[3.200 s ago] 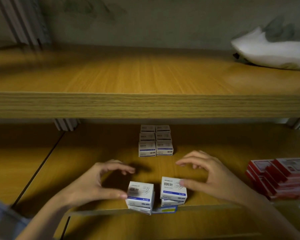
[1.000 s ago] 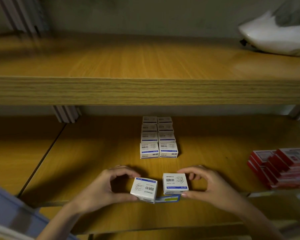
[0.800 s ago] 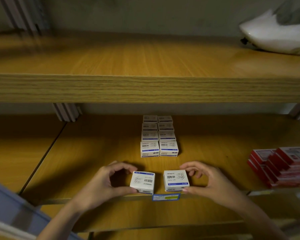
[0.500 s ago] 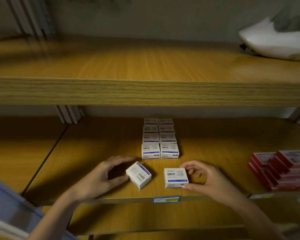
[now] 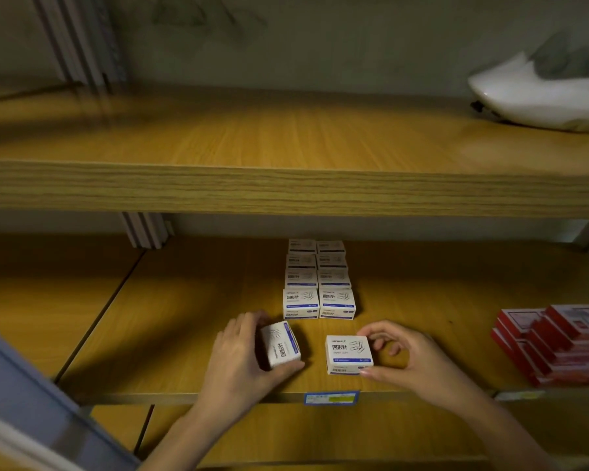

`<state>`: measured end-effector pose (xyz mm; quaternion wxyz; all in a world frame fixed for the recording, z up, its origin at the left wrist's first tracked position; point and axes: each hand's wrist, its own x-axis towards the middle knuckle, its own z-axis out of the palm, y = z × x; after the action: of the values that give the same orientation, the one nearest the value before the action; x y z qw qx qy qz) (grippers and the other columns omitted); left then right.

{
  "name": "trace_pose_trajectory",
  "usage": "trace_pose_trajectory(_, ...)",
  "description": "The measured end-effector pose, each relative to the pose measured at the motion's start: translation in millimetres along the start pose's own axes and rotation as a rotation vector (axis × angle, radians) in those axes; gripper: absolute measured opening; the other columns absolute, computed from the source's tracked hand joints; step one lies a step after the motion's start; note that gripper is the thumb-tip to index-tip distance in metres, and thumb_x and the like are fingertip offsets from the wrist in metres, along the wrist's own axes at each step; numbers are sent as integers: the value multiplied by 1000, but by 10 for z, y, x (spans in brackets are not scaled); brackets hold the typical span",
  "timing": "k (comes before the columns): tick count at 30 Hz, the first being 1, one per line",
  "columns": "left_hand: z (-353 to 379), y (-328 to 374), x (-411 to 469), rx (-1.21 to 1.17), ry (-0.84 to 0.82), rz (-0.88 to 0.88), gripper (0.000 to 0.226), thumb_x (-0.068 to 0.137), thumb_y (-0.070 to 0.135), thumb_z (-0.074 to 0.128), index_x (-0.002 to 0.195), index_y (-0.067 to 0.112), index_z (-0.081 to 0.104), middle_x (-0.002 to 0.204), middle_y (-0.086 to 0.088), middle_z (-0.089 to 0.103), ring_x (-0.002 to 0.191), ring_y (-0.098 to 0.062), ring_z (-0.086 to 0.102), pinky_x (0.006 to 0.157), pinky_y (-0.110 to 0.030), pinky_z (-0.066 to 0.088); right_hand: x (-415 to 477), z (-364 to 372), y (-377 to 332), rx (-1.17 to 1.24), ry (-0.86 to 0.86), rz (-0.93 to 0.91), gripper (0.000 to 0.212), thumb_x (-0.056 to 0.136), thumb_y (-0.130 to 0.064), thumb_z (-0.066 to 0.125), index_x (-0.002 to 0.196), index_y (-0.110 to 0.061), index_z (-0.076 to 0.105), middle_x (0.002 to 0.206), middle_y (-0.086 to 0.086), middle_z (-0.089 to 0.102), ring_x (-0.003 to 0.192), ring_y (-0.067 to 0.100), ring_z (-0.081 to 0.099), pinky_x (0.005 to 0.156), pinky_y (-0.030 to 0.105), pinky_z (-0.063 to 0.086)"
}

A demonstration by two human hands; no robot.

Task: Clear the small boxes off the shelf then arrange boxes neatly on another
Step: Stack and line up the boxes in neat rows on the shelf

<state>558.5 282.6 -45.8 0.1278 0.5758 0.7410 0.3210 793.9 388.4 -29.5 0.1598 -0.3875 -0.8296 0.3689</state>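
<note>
My left hand (image 5: 238, 362) grips skewed paper-clip box (image 5: 281, 343); right hand (image 5: 412, 360) pinches second box (image 5: 349, 353). Light stiff cardboard, I judge; hold opposite sides.

White bag (image 5: 541, 96), upper right, and red boxes (image 5: 565, 345), right, cut by the frame edge; print on back white boxes (image 5: 301, 247) and shelf label (image 5: 330, 398) illegible.

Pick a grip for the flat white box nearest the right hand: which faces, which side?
Pinch its near and far walls from the right. The box lies flat, label up, both walls exposed; the right hand brackets them there.
</note>
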Motion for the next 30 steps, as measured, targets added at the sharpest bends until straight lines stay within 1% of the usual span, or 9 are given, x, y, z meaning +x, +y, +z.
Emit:
trace_pose_trajectory(3,-120,-57,26,-214,-190,-27,90,48,65,68,125,44,26,126,17,43,123,-10,38,103,-36,39,0,-7,6,2,-3,-9,38,71,-32,74,102,-42,53,102,-22,59,96,-8,47,75,12,40)
trace_pose_trajectory(6,-115,-43,-32,-102,-74,-42,105,39,78,62,129,31,33,122,14,41,116,-8,37,98,-29,40,-1,-10,10,8,-6,-16,39,71,-33,74,103,-43,53,102,-20,59,95,-8,47,74,12,40)
trace_pose_trajectory(8,-42,17,-96,-1,70,-17,98,40,81,55,120,27,40,107,16,40,102,-4,38,86,-19,40,-1,-11,15,6,8,-29,40,71,-32,74,103,-43,54,103,-19,58,95,-5,48,74,13,41)
trace_pose_trajectory(11,30,32,-173,-49,129,-27,76,50,71,57,113,29,45,101,17,43,97,-3,42,73,-11,35,-5,-7,16,6,28,-70,40,70,-30,75,103,-42,56,102,-19,56,93,-2,49,75,14,42)
trace_pose_trajectory(14,-13,-34,-206,-150,128,-4,52,61,50,72,106,34,49,103,19,51,100,-3,48,78,-16,42,-3,7,25,9,50,-85,40,70,-29,75,103,-40,56,99,-17,56,91,-1,50,75,15,42)
trace_pose_trajectory(16,-93,-78,-197,-226,74,17,45,65,42,73,105,34,53,106,18,54,102,-3,51,82,-23,48,8,20,35,1,75,-84,40,70,-30,75,103,-41,56,99,-18,56,91,-2,50,74,15,43)
trace_pose_trajectory(22,-286,-176,-20,-247,-125,116,42,70,46,60,111,39,53,115,18,51,108,1,47,87,-25,48,48,24,48,-4,155,-70,46,70,-25,75,101,-49,50,99,-19,54,88,-5,49,71,13,45)
trace_pose_trajectory(27,-250,-120,113,-203,-116,165,40,70,47,60,108,47,50,106,26,52,100,7,46,82,-16,44,109,71,56,12,209,-35,46,69,-25,76,105,-40,52,102,-17,57,86,-1,53,69,17,47)
trace_pose_trajectory(30,-175,-58,144,-202,-89,194,38,71,45,60,108,44,52,110,24,55,102,9,46,84,-13,43,157,99,45,18,226,-18,46,68,-27,76,105,-36,52,102,-18,57,85,-1,53,67,15,47)
